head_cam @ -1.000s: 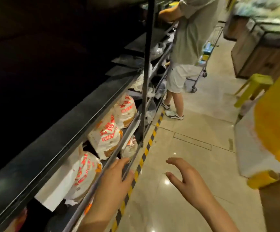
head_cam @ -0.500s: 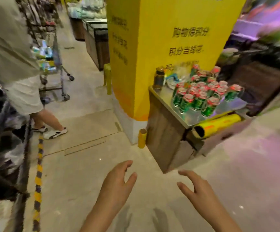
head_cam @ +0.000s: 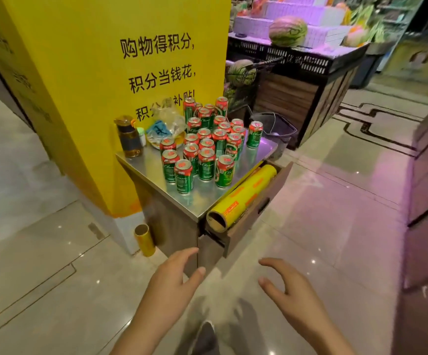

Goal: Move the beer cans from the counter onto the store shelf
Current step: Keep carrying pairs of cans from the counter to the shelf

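Filling more of the view than half a second ago, the steel-topped surface (head_cam: 207,201) now sits close and centred, and the other person and the trolley seen then are gone from sight. Both grips are held out low before it: the left hand (head_cam: 172,280) and the right hand (head_cam: 288,288) are spread with loosely bent fingers, and nothing is held by either. The beer cans (head_cam: 207,147) are clustered upright on the surface, green with red tops; "Classic" can be partly read on several. Black Chinese writing is printed on the yellow pillar (head_cam: 79,98) behind, including "购物得积分" and "积分当钱花". A dark-capped bottle (head_cam: 129,137) and a clear plastic bag (head_cam: 166,124) are set at the pillar's foot, beside the cans. A yellow film roll (head_cam: 241,198) lies in the open drawer (head_cam: 259,208). Pale glossy tiles cover the floor (head_cam: 54,278), and watermelons (head_cam: 287,31) are displayed on a produce stand beyond.
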A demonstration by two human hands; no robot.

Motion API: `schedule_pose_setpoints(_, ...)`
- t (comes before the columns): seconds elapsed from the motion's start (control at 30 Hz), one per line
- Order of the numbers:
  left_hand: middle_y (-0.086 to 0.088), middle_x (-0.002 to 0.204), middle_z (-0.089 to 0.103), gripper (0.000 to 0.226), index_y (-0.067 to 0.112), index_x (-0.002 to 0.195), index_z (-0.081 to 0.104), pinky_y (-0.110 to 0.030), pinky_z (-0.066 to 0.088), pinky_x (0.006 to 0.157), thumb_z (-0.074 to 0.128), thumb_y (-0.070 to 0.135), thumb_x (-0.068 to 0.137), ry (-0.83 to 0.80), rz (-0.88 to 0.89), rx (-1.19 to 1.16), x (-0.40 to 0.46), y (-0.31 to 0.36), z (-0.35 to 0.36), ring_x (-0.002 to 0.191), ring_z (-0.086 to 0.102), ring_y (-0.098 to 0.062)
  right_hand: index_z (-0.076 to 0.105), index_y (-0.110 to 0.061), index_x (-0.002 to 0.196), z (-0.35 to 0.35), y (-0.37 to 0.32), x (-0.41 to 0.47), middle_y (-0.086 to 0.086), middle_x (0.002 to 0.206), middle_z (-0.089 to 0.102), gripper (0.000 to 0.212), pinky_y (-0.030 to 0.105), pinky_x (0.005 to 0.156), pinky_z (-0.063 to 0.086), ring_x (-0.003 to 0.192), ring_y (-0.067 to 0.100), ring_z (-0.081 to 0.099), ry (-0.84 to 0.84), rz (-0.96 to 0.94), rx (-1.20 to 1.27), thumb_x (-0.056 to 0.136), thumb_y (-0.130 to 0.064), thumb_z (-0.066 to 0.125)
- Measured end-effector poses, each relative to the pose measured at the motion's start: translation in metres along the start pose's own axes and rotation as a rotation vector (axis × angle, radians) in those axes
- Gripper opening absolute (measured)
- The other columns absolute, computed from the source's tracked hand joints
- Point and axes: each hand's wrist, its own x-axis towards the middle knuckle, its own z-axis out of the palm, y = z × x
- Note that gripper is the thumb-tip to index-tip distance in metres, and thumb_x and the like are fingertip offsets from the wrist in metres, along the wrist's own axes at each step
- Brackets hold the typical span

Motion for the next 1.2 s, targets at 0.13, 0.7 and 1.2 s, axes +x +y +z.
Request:
schedule_pose_setpoints(0.13,0.014,0.125,0.053,0.040,0.032,0.130,0.048,-0.019,0.038,0.087,0.055,0.035,0.090,0.014,0.001,-0.026,0.074,0.000,-0.013,0.097,0.054,0.002,0.048,-0.036,0.127,-0.026,-0.015,0.068,-0.027,0.123,0.044,0.033,0.012,0.092,0.029,0.115,-0.007,0.040,-0.018,-0.035,0.006,0.094,-0.036,0.052)
schedule_pose_setpoints(0.7,0.014,0.133,0.047,0.044,0.029,0.135,0.043,-0.016,0.031,0.089,0.051,0.038,0.092,0.004,0.179,0.069,0.330,0.113,0.041,0.119,0.044,-0.002,0.044,-0.053,0.102,-0.132,0.068,0.279,-0.039,0.109,0.050,0.031,-0.004,0.083,0.030,0.104,-0.027,0.041,0.098,-0.073,0.057,0.090,-0.029,0.060)
schedule_pose_setpoints(1.2,0.012,0.122,0.055,0.040,0.023,0.128,0.052,-0.026,0.040,0.089,0.058,0.031,0.089,0.406,-0.199,-0.061,0.434,0.168,0.096,0.113,0.051,-0.007,0.060,-0.029,0.118,-0.228,0.112,0.510,-0.021,0.114,0.054,0.034,-0.001,0.084,0.031,0.106,-0.003,0.050,-0.181,-0.428,0.065,0.086,-0.038,0.061)
